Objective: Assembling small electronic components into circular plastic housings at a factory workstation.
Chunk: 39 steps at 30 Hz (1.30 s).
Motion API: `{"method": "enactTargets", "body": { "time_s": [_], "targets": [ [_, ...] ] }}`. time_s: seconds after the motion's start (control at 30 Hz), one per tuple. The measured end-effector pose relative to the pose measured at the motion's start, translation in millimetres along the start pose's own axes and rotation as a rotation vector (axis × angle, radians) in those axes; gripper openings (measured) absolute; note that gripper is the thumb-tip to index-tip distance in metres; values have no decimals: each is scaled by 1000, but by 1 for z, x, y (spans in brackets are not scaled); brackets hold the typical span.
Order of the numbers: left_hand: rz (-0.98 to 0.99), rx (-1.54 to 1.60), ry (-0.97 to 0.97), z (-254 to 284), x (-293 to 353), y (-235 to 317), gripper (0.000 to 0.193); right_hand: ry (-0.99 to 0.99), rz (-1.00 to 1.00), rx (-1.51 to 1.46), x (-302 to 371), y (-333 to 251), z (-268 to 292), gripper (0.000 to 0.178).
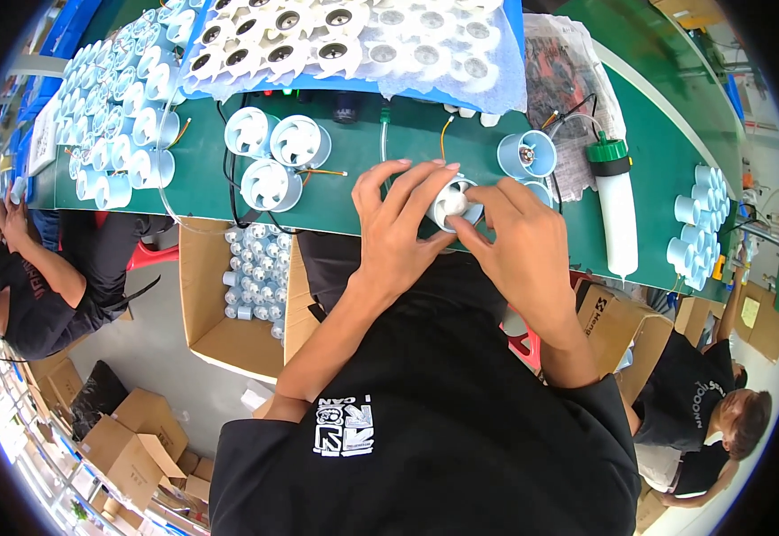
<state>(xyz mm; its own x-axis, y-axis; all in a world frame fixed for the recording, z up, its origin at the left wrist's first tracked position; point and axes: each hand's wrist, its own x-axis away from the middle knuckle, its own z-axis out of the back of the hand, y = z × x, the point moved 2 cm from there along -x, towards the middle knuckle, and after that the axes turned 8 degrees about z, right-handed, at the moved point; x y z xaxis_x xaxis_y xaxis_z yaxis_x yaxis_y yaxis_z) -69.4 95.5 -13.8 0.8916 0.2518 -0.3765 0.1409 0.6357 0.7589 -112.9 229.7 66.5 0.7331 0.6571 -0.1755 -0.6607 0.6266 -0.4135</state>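
Observation:
A light-blue round fan housing with a white impeller (452,202) sits between my hands at the table's near edge, its round face toward me. My left hand (397,219) wraps its left side, with the fingers behind it and the thumb below. The right hand (522,230) closes on its right side, thumb and fingertips at the rim and impeller. Part of the housing is hidden by my fingers. To the right stands another blue housing (540,161) with a bare motor and wires inside. Three blue fans with impellers (271,185) are grouped to the left.
A blue tray with rows of white impellers (269,85) lies at the back. On the right is a white bottle with a green cap (619,214). Many blue housings (153,168) crowd the left. A cardboard box (204,313) holds fans below the table. People work on both sides.

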Motion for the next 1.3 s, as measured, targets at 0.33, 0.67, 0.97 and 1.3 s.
{"method": "enactTargets", "body": {
  "time_s": [0.33, 0.67, 0.97, 1.3],
  "targets": [
    [79, 63, -19, 2, -4, 3, 74, 237, -227, -575, 5, 22, -1, 12],
    [101, -15, -45, 7, -2, 9, 67, 468, 509, -25, 46, 16, 34, 25],
    [139, -148, -76, 26, -4, 21, 102, 519, 727, 63, 49, 21, 40, 20],
    [357, 794, -483, 34, 1, 66, 66, 526, 738, 0, 53, 24, 29, 19]
  ]
}}
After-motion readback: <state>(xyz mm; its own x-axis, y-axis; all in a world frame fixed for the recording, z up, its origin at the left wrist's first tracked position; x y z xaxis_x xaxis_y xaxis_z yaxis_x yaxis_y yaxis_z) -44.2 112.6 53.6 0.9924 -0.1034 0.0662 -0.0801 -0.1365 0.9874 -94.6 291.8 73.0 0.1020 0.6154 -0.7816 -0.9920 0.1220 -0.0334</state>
